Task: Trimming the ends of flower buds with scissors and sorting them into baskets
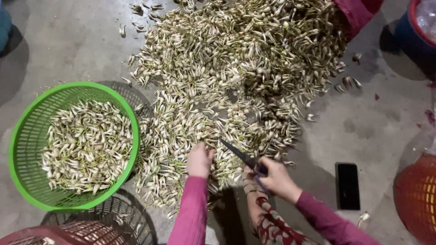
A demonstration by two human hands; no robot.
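Note:
A big heap of small pale bulbs with thin stems [236,68] covers the concrete floor in front of me. My left hand [199,159], in a pink sleeve, reaches into the near edge of the heap with its fingers down among the bulbs. My right hand [274,178] grips dark scissors [243,157] whose blades point up and left toward the left hand. A green plastic basket [27,136] at the left is partly filled with bulbs of the same kind.
A black phone [348,185] lies flat on the floor at the right. An orange basket [415,199] stands at the right edge, a dark wire basket [113,222] and a red one [27,237] at the bottom left. A blue tub [411,31] sits top right, beside red cloth [356,13].

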